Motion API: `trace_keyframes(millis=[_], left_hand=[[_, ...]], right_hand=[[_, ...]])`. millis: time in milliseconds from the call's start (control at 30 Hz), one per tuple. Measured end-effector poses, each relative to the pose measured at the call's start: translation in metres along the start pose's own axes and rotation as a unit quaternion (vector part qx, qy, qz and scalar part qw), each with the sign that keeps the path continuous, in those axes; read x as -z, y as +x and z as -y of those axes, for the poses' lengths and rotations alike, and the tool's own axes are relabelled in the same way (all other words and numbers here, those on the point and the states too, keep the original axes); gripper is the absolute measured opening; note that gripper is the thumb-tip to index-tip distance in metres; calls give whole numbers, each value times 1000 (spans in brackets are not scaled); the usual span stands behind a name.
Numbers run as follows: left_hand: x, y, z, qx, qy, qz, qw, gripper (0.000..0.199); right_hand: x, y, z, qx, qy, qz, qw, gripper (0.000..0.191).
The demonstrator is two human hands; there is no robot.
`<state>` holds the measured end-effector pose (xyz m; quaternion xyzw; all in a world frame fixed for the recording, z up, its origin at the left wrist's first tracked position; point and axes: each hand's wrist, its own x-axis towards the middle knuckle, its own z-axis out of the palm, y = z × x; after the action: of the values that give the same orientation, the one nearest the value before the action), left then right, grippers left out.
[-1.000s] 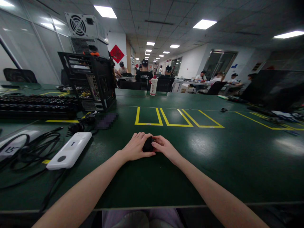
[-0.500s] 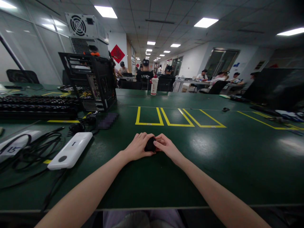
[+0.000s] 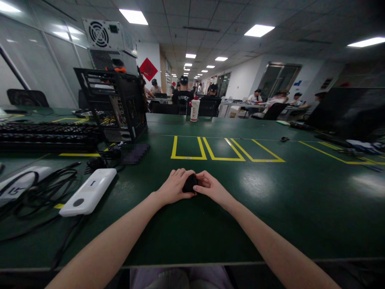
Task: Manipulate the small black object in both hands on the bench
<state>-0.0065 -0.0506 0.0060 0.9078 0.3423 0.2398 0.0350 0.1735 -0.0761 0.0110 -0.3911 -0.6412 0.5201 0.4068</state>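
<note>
A small black rounded object (image 3: 189,183) is held between my two hands, low over or on the green table (image 3: 192,237); its kind I cannot make out. My left hand (image 3: 175,185) curls round it from the left, thumb on the near side and fingers on the far side. From the right, my right hand (image 3: 211,187) pinches its edge between thumb and fingertips. The fingers cover much of the object's sides. Beyond the hands lie several yellow tape outlines (image 3: 189,157) on the table top.
To the left are a white power-bank-like device (image 3: 90,192), tangled black cables (image 3: 57,186) and an open black computer case (image 3: 120,104). A white bottle (image 3: 195,110) with a red top stands farther back. A small dark item (image 3: 284,139) lies right of the tape. Several people sit beyond.
My right thumb has shifted slightly left on the black object. Both hands otherwise keep nearly the same place and grip, and the view has moved very slightly.
</note>
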Motion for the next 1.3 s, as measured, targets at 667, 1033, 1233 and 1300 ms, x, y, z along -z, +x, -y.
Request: trace_keyframes(millis=[667,1033,1233,1300], left_hand=[[0,0,1,3,1,0,1000,61],[-3,1,2,3,5,0,1000,59],[-2,0,3,1,0,1,1000,60],[-2,0,3,1,1,2,1000,61]], right_hand=[[0,-2,5,-13,-7,-16,1000,20],[1,1,-2,-1,25,13,1000,28],[0,0,2,-8,-2,-11,1000,21],[-1,1,1,-16,-11,-21,1000,20]])
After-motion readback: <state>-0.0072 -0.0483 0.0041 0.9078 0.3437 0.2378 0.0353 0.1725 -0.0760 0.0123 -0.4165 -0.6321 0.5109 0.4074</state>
